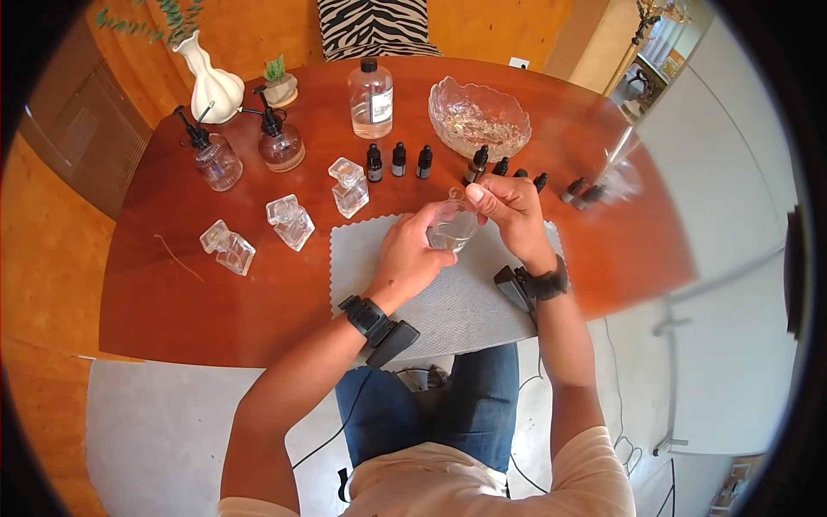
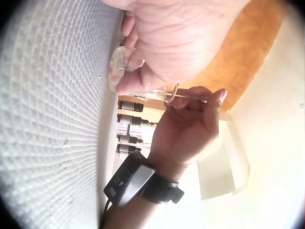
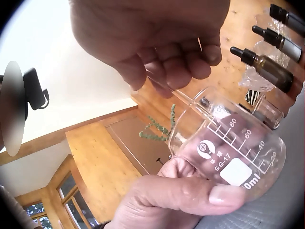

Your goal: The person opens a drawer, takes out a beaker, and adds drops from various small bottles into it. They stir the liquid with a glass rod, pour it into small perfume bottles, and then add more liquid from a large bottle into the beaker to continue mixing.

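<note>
My left hand (image 1: 407, 254) grips a small clear glass beaker (image 1: 452, 231) by its side, over the grey textured mat (image 1: 413, 306). White measuring marks run along the beaker's wall in the right wrist view, with the thumb pressed across its lower part. Above the rim, my right hand (image 1: 517, 215) pinches a thin glass stirring rod (image 3: 177, 92) between thumb and fingers. The rod slants down into the mouth of the beaker. Just beyond the right hand stands an amber dropper bottle (image 3: 274, 71), with several small dark bottles (image 1: 399, 162) in a row beside it.
Three square glass bottles (image 1: 291, 226) stand at left. Behind them are two pump bottles (image 1: 282, 151), a white vase (image 1: 215, 90) and a small potted plant (image 1: 278, 86). A large black-capped bottle (image 1: 369, 103) and a glass bowl (image 1: 444, 112) of dried bits stand at the back.
</note>
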`<state>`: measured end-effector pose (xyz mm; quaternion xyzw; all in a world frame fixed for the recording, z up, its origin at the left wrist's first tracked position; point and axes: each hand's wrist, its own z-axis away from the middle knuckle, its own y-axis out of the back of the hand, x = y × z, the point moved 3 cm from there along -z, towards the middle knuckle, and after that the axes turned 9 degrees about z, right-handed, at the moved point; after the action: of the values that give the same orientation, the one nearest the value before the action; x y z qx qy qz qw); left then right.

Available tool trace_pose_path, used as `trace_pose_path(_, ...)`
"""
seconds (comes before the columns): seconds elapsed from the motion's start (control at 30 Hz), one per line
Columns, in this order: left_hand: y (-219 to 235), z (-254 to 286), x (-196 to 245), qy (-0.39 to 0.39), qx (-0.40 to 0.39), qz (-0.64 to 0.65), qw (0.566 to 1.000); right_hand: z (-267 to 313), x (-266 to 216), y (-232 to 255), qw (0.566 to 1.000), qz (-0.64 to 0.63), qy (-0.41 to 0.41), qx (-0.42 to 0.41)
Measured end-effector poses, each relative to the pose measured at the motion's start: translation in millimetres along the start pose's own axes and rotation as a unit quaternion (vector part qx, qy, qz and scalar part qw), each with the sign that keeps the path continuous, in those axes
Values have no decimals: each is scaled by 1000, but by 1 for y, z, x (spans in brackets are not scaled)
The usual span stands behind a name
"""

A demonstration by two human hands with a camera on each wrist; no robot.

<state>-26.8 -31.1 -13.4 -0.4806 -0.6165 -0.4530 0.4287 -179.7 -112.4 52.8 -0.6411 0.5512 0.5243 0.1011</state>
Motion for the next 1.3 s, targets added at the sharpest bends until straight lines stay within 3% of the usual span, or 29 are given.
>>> trace_pose_path(0.23, 2, 0, 5, 29, -4, -19, 999, 0, -1, 1, 998, -48, -26, -11)
trace_pose_path(0.33, 3, 1, 6, 30, -4, -22, 999, 0, 8, 1, 999, -28, 2, 21)
trace_pose_path(0.53, 3, 2, 5, 21, -6, -22, 1000, 2, 8, 8, 999, -27, -20, -19)
trace_pose_path(0.63, 3, 1, 5, 27, -3, -30, 999, 0, 0, 1, 998, -39, -21, 48)
trace_pose_path(0.83, 2, 1, 3, 4, 10, -21, 1000, 2, 6, 4, 997, -55, -50, -18)
trace_pose_path(1.03, 0, 0, -3, -9, 16, -2, 1000, 1, 2, -5, 996, -78, -43, 9)
trace_pose_path(1.13, 0, 0, 2, -2, -2, 15, 1000, 3, 6, 1, 995, -69, -66, -28)
trace_pose_path(1.3, 0, -2, -5, 1, -3, 42, 999, 1, 1, -3, 995, -95, -28, 10)
